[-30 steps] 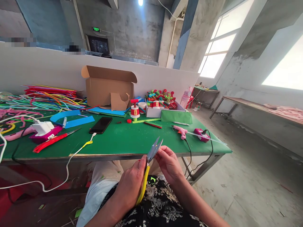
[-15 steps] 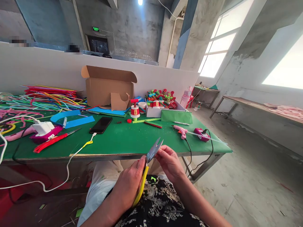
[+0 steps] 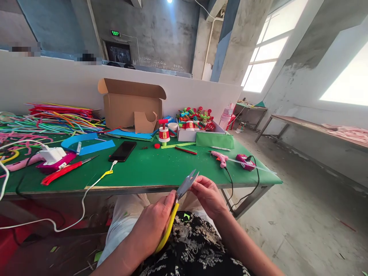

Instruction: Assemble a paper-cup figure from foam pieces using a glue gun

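My left hand (image 3: 155,224) is wrapped round yellow-handled snips (image 3: 178,201), their grey blades apart and pointing up toward the table edge. My right hand (image 3: 208,195) is curled in a pinch right beside the blade tips; what it pinches is too small to make out. Both hands hover over my lap, just below the front edge of the green table (image 3: 149,168). A small bright green scrap (image 3: 186,217) lies on the patterned cloth on my lap.
On the table lie a black phone (image 3: 122,151) on a white cable, red scissors (image 3: 64,170), a pink glue gun (image 3: 220,158), a cardboard box (image 3: 132,105), heaps of coloured pipe cleaners (image 3: 48,119), a red-and-white cup figure (image 3: 163,134) and a white box of finished figures (image 3: 198,124).
The view has tilted slightly. Both hands with the snips have shifted a little lower and left; the hold on them is the same.
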{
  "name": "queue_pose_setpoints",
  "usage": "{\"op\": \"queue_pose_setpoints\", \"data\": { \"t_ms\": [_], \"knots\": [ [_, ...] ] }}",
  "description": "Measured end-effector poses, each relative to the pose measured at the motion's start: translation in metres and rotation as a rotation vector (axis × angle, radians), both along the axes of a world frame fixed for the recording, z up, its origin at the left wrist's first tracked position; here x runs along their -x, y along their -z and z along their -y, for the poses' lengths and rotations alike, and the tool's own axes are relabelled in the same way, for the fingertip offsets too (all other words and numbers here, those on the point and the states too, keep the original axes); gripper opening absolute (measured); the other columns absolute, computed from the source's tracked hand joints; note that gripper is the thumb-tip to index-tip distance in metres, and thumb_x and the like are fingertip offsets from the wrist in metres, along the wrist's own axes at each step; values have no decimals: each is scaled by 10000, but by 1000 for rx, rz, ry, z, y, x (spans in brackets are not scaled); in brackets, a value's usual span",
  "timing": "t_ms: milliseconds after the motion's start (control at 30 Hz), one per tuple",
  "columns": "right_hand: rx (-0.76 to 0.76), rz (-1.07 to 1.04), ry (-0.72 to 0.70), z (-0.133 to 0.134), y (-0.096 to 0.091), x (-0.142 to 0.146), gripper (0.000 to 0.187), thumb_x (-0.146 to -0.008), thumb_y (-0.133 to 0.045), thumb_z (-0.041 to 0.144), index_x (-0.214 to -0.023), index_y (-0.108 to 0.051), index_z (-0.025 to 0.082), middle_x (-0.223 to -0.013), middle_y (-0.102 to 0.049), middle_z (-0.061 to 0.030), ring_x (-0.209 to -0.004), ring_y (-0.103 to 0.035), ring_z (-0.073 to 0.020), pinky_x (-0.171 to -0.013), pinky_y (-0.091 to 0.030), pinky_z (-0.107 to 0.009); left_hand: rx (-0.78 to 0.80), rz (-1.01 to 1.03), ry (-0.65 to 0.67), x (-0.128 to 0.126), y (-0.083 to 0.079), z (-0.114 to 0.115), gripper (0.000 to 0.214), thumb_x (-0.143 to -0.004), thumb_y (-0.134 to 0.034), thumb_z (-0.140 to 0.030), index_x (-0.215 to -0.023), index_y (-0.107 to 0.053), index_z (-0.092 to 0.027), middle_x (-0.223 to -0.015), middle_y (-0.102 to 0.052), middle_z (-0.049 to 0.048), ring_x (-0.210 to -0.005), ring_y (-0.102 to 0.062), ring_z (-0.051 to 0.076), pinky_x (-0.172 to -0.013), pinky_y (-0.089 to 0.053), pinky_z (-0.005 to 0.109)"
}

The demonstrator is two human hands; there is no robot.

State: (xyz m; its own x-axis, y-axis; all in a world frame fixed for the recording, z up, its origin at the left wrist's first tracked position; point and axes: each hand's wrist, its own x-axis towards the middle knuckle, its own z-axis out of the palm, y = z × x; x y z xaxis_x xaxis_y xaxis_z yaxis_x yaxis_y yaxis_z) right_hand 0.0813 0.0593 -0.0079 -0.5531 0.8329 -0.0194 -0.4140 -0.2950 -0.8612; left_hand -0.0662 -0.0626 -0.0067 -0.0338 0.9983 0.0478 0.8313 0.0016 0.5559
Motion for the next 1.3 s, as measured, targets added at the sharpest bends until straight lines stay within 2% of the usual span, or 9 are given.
{"op": "queue_pose_setpoints", "data": {
  "t_ms": [167,333,467,567,667,833,1067,1167,1300],
  "knots": [
    [-23,35,-34,0,-3,-2,273,-565,-912,345,-630,-705,178,-678,-710,4,-672,-622,-117,-748,-476,-259,33,-22,11,2,-8,5,481,-899,-382,-174,-1377,-435,-199,-1092,-704,134,-909,-705,256,-759,-520,320],
    [-5,74,-32,-2,-1,-3,291,-546,-917,346,-632,-705,166,-658,-701,8,-643,-602,-99,-700,-453,-233,-5,89,1,8,-4,8,420,-887,-423,-225,-1298,-512,-232,-863,-717,66,-802,-703,238,-708,-512,295],
    [19,153,-77,1,0,-1,262,-565,-904,318,-631,-700,167,-610,-674,20,-594,-588,-92,-643,-440,-222,-77,375,-119,15,5,1,389,-873,-459,-338,-1232,-541,-210,-669,-634,-8,-560,-623,173,-576,-493,262],
    [34,197,-150,8,1,2,249,-578,-893,306,-618,-689,168,-612,-667,27,-576,-583,-84,-634,-444,-217,-199,662,-243,15,7,-7,440,-812,-541,-368,-1218,-522,-201,-730,-629,-15,-596,-624,152,-594,-514,263],
    [8,202,-209,13,2,5,235,-600,-879,316,-625,-698,168,-607,-665,24,-563,-574,-81,-610,-437,-213,-227,794,-252,11,5,-13,490,-760,-625,-332,-1220,-508,-212,-771,-642,-17,-653,-627,143,-631,-513,263],
    [-66,245,-231,13,7,7,243,-600,-877,331,-622,-700,165,-569,-649,23,-527,-530,-78,-544,-386,-212,-235,836,-209,4,3,-17,505,-733,-637,-315,-1207,-508,-200,-763,-625,-17,-699,-616,142,-633,-482,250],
    [-147,361,-263,16,8,9,250,-592,-866,319,-582,-667,169,-529,-605,41,-465,-406,-59,-461,-239,-215,-171,756,-169,4,5,-18,448,-726,-603,-292,-1158,-555,-187,-702,-552,-44,-652,-565,121,-615,-449,237],
    [-166,368,-260,16,6,9,242,-595,-867,317,-590,-674,169,-531,-606,41,-471,-419,-66,-463,-258,-215,-175,789,-186,3,6,-18,455,-721,-628,-301,-1155,-567,-183,-692,-545,-48,-633,-554,113,-594,-443,226],
    [-48,243,-164,14,7,12,325,-688,-808,468,-678,-714,157,-621,-660,3,-550,-543,-91,-569,-418,-220,-258,977,-319,-3,5,-20,538,-697,-696,-356,-1184,-532,-198,-722,-556,-50,-573,-536,93,-498,-408,189]
  ]
}}
